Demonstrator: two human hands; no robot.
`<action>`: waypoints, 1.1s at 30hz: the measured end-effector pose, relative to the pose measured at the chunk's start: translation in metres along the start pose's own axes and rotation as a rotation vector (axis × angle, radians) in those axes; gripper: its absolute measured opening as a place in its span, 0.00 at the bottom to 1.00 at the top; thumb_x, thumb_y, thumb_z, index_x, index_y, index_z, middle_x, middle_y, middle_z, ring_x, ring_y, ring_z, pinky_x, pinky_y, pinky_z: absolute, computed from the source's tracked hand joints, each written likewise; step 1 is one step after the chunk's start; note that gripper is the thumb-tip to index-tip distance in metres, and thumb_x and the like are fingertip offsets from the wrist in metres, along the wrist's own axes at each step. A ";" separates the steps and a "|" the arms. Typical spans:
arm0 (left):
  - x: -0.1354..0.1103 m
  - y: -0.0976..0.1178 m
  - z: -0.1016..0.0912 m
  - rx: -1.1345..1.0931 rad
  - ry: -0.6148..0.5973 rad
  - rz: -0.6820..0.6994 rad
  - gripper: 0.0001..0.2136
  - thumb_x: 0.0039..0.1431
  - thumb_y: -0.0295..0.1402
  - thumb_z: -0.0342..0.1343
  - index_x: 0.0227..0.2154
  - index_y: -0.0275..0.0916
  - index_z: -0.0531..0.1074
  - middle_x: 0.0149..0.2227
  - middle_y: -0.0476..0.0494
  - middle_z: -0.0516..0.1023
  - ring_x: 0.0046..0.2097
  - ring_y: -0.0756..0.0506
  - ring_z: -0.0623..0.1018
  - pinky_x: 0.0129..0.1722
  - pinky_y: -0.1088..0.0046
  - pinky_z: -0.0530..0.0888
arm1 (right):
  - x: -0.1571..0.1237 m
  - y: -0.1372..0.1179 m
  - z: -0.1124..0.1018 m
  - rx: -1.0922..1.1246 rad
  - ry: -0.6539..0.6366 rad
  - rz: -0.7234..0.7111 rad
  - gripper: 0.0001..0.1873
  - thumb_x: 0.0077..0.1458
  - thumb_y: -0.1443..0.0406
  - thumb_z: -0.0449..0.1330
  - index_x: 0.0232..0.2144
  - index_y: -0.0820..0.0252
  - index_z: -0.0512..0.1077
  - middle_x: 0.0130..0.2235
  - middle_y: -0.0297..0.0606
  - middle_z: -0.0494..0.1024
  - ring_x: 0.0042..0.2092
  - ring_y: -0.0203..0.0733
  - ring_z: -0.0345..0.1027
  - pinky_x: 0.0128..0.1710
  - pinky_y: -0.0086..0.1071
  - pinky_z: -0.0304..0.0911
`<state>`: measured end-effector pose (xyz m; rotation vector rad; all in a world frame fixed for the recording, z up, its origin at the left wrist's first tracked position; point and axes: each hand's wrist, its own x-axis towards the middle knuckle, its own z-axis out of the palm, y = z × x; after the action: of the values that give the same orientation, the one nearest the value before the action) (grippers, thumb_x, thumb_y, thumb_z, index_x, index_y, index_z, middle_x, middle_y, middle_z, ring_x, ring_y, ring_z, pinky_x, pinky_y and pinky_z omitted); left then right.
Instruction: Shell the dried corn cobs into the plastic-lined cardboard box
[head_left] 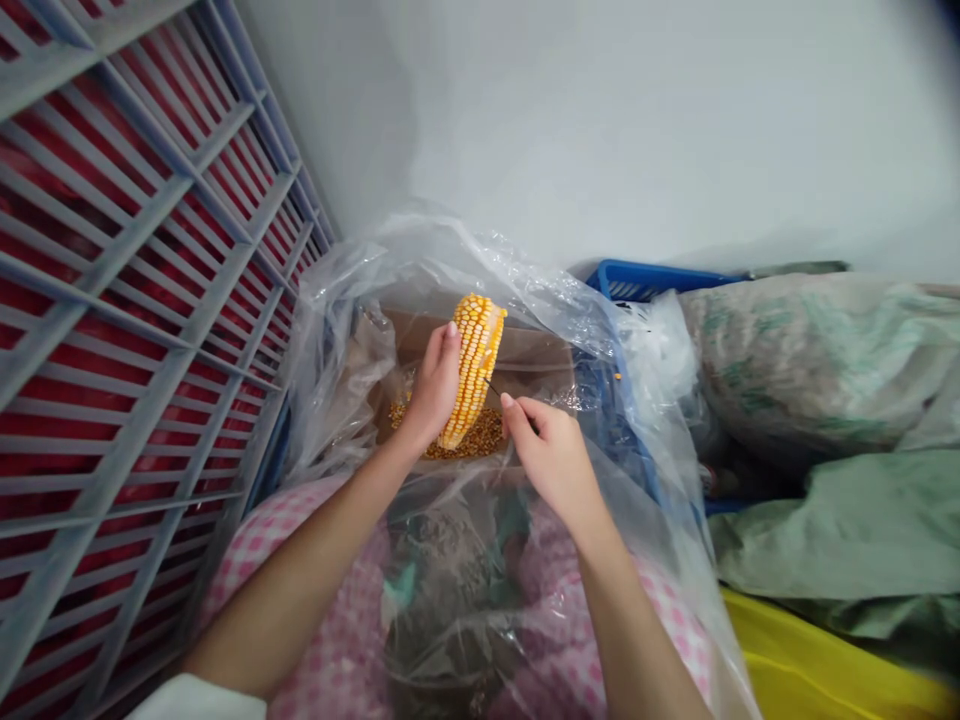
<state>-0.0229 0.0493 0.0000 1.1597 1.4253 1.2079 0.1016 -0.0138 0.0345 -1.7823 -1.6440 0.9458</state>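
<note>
An ear of corn (pixel 472 375) is tilted upright near the middle of the view, yellow with paler kernels. My left hand (pixel 435 385) wraps around its left side, thumb pointing up. Along its upper right edge a strip looks bare of kernels. My right hand (pixel 546 440) pinches a thin dark pointed tool (pixel 494 388), whose tip touches the right side of the ear; most of its handle is hidden in my fingers. Below both hands, loose corn kernels (pixel 480 437) lie in a cardboard box (pixel 536 358) inside clear plastic.
Clear plastic sheeting (pixel 330 300) surrounds the box and drapes over my checked-cloth legs. A slatted grey crate (pixel 142 300) with red contents rises close on the left. On the right are a blue basket (pixel 660 275), a stuffed woven sack (pixel 795 360), green cloth (pixel 847 520) and something yellow (pixel 817 650). Behind stands a white wall.
</note>
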 end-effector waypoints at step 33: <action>-0.018 -0.001 -0.001 0.416 0.026 0.112 0.19 0.59 0.48 0.35 0.45 0.44 0.61 0.39 0.44 0.73 0.39 0.44 0.73 0.39 0.69 0.67 | -0.001 0.006 0.019 0.764 -0.199 0.431 0.18 0.47 0.54 0.52 0.16 0.58 0.55 0.11 0.21 0.46 0.14 0.26 0.34 0.14 0.25 0.32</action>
<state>-0.0217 0.0313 0.0008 1.5262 1.7017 1.0297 0.0900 -0.0169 0.0179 -1.5253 -0.7947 1.7062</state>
